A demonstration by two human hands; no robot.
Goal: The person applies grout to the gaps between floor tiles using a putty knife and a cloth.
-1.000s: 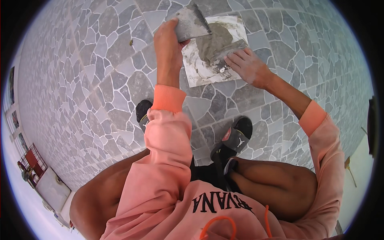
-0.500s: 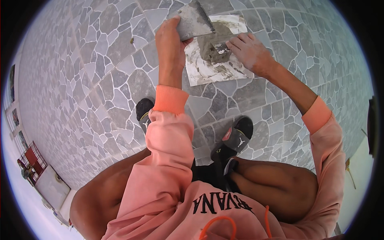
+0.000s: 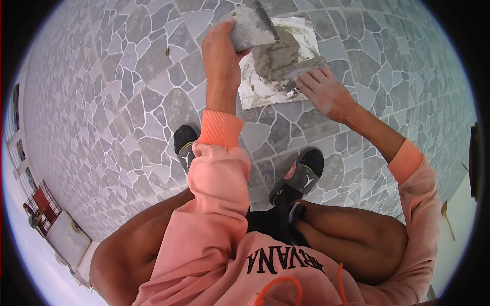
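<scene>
and a grey slab point(image 3: 252, 29) is pinched at its near left edge by the left hand point(image 3: 223, 51), thumb on top, other fingers mostly hidden below; the far left corner of the white board point(image 3: 251, 97) is blocked from view by it. on the board, grey mortar point(image 3: 278, 53) is heaped around the middle. by the board's right edge, a flat grey blade point(image 3: 305, 65) is held under the curled fingers of the right hand point(image 3: 325, 93).
</scene>
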